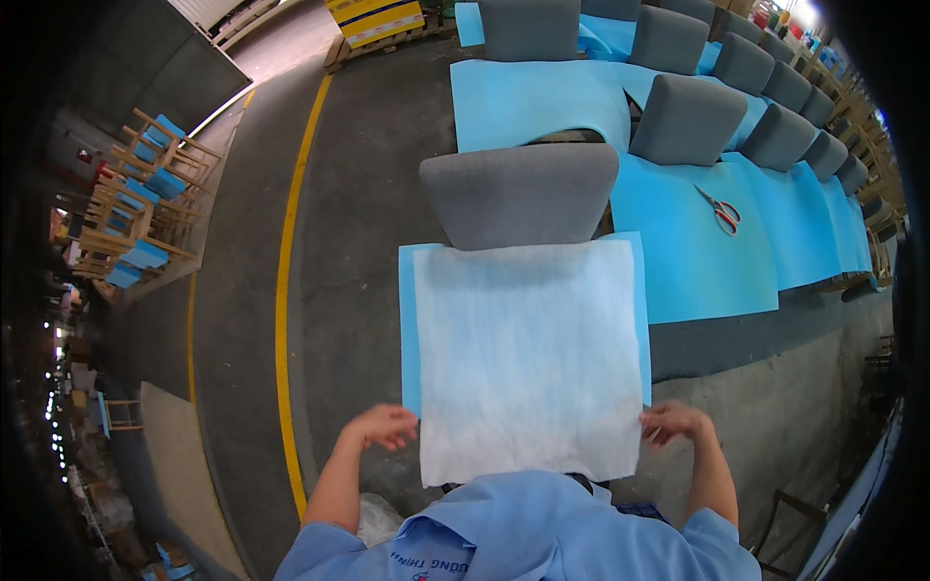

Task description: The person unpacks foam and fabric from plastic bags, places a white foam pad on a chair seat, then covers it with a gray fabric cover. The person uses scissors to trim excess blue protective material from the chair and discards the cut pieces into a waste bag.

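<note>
A thin, white, slightly see-through sheet lies in front of me over a light-blue foam sheet, whose edges show along both sides. The white sheet's near end hangs past the blue one, close to my body. At its left edge, my left hand is closed, fingertips pinching the edge. My right hand pinches the opposite edge at about the same height. Directly beyond stands a grey upholstered chair back, which the white sheet's far edge meets.
To the right, more grey chair backs stand in rows with blue foam sheets over the seats. Red-handled scissors rest on one sheet. Wooden chair frames are stacked at far left, beyond a yellow floor line. Yellow boxes sit on a pallet.
</note>
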`<control>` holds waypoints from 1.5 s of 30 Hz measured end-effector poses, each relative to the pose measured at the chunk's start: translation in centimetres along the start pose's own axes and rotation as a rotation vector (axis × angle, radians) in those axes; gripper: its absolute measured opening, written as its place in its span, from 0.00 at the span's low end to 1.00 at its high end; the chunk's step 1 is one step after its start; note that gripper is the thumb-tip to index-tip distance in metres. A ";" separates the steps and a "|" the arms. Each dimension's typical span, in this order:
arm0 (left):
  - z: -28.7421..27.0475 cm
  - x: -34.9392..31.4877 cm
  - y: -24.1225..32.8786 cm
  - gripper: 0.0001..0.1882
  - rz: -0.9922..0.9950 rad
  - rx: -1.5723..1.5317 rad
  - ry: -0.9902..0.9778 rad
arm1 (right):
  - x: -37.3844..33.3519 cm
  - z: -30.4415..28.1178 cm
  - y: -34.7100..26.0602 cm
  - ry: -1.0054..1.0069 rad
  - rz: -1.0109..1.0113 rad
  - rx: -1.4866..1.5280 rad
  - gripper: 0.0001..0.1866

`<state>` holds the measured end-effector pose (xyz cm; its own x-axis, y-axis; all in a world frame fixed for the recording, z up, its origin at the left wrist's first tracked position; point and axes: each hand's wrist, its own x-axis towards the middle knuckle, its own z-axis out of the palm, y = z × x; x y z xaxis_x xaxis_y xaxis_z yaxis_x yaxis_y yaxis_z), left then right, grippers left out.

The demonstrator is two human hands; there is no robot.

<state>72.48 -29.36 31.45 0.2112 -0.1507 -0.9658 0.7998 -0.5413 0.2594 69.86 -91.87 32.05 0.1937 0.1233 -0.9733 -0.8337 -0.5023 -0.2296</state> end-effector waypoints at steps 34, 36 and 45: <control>-4.2 12.6 15.9 0.23 0.390 -0.357 0.396 | 13.5 -6.3 -12.7 0.823 -0.621 0.401 0.16; -5.3 12.6 15.1 0.23 0.499 -0.626 0.482 | 13.7 -6.8 -14.1 0.987 -0.660 0.427 0.17; 0.5 9.7 7.9 0.19 0.289 -0.429 0.228 | 9.2 -0.9 -8.7 0.637 -0.419 0.372 0.14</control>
<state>80.58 -35.49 24.12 0.5332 -0.0346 -0.8453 0.8383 -0.1131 0.5334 79.38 -87.09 25.05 0.6855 -0.3256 -0.6512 -0.7225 -0.1943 -0.6635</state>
